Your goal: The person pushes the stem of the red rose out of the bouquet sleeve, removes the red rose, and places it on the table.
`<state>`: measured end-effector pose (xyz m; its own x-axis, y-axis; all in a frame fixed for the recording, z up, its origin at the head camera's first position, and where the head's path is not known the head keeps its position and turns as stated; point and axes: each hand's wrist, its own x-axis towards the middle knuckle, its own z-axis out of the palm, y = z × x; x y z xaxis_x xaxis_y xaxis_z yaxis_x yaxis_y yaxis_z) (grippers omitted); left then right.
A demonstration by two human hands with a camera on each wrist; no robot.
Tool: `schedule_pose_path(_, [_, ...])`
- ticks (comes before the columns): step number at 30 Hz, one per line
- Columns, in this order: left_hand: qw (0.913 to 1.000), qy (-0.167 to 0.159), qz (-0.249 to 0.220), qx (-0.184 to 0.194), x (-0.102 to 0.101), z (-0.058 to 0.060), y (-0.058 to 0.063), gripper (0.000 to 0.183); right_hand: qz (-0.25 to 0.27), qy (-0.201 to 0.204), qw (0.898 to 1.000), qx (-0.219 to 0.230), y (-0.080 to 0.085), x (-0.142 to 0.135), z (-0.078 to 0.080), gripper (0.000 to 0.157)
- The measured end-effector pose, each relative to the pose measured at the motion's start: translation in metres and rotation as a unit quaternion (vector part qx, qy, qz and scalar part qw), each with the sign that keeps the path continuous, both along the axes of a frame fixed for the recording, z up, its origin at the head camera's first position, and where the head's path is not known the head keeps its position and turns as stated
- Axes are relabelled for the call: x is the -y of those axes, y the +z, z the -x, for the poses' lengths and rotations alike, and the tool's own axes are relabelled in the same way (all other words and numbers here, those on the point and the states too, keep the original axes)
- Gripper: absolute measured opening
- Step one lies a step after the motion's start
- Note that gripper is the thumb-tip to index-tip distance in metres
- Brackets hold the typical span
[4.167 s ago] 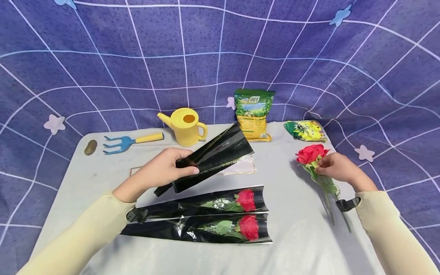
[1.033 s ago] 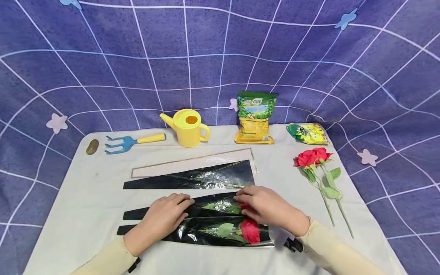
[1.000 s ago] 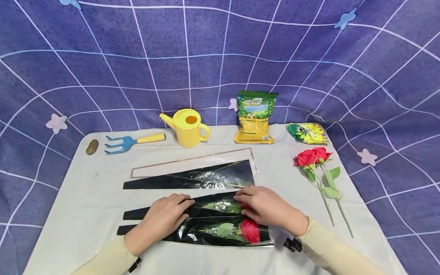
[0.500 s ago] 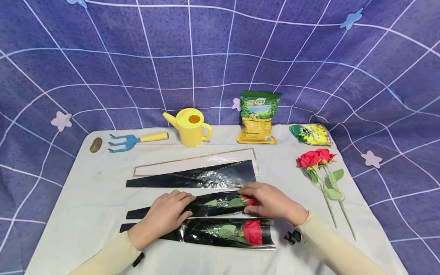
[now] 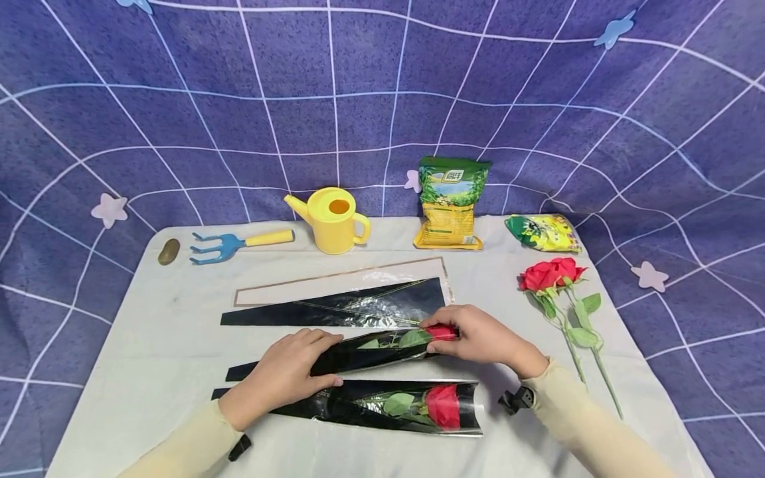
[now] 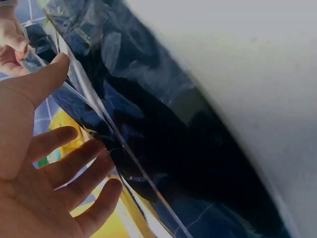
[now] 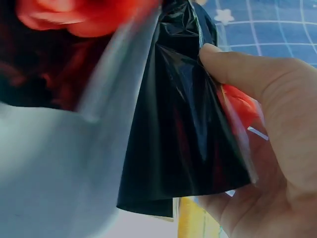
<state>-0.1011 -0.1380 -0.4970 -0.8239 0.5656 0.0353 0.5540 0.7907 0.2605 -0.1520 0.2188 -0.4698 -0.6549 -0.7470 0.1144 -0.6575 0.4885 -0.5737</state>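
Note:
A red rose in a black sleeve with a clear front (image 5: 382, 356) lies between both hands. My left hand (image 5: 281, 373) holds its middle, fingers along the far edge and thumb on the near side. At the flower end my right hand (image 5: 484, 337) grips the sleeve between thumb and fingers; the right wrist view shows the thumb against the black film (image 7: 183, 119). A second wrapped rose (image 5: 442, 406) lies just nearer, partly under the left hand and forearm. Beyond the held one are a flat black sleeve (image 5: 364, 307) and a pale sleeve with a brown border (image 5: 382, 272).
Two loose red roses (image 5: 550, 273) lie on the white table (image 5: 143, 352) at the right. Along the back are a stone (image 5: 169, 251), a blue hand fork (image 5: 226, 247), a yellow watering can (image 5: 331, 222), a standing green-yellow bag (image 5: 451, 206) and a smaller lying packet (image 5: 542, 232).
Earlier the left hand held the black sleeve and the right a loose rose; both were put down. Now both hands grip the farther wrapped rose, its flower end shifted away from the nearer one.

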Motion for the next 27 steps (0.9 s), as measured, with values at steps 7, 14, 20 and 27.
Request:
schedule_pose_path(7, [0.9991,-0.013,-0.039,0.010,0.001,0.006,0.011,0.064,0.010,0.003,1.000,-0.009,0.019,-0.003,0.001,0.035])
schedule_pose_path(14, [0.9964,-0.025,-0.074,-0.033,0.006,0.011,0.033,0.053,-0.003,0.013,0.994,-0.113,0.041,-0.006,0.002,0.041])
schedule_pose_path(20, [0.9953,-0.015,-0.094,-0.018,0.011,0.016,0.067,0.063,0.025,0.016,0.975,-0.221,0.061,-0.010,0.000,0.043])
schedule_pose_path(27, [0.9641,-0.010,-0.151,0.218,0.022,0.024,0.084,0.058,0.034,0.005,0.958,-0.286,0.084,-0.017,0.001,0.045])
